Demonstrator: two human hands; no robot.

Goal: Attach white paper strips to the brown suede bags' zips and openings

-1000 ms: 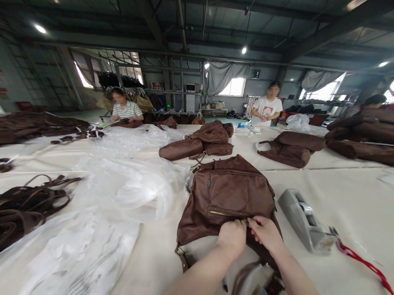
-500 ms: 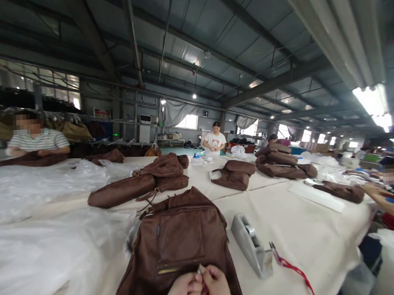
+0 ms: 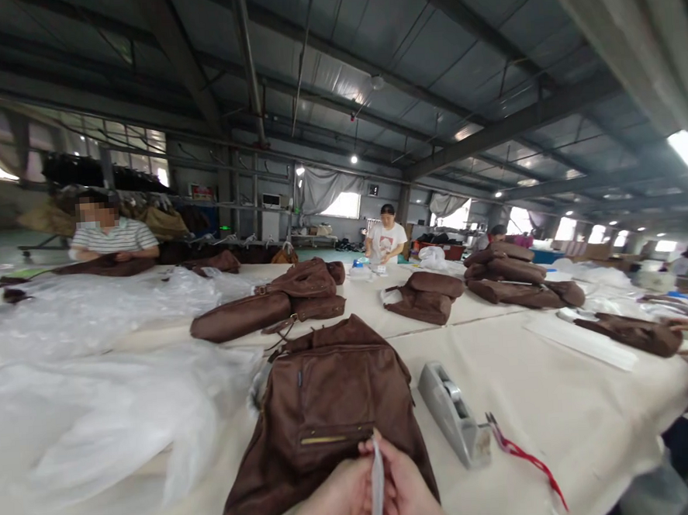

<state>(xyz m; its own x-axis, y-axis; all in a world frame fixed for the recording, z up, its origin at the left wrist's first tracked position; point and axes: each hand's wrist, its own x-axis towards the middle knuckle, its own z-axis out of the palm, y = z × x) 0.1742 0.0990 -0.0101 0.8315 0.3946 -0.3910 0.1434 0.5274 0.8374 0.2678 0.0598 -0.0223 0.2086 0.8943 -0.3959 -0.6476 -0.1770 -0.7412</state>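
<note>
A brown leather-like backpack (image 3: 334, 382) lies on the table in front of me, its yellowish zipper (image 3: 335, 439) facing up. Over its lower part, my left hand (image 3: 350, 494) and my right hand (image 3: 407, 483) come together. A narrow whitish strip (image 3: 378, 492) runs upright between them, its upper end at my fingertips. Both hands are closed on this strip; what it is made of I cannot make out. To the right of the backpack stand a grey tape dispenser (image 3: 456, 418) and red-handled nippers (image 3: 525, 464).
Clear plastic sheeting (image 3: 127, 426) covers the table's left side. Brown bags (image 3: 242, 314) lie beyond the backpack, with a smaller bag (image 3: 422, 295) and a stack of bags (image 3: 514, 274) farther right. Co-workers stand across the table; one in a striped shirt (image 3: 115, 239) handles brown material.
My view has turned left, so the scene sits farther right. My hands have shifted slightly, and the whitish strip between them now shows plainly.
</note>
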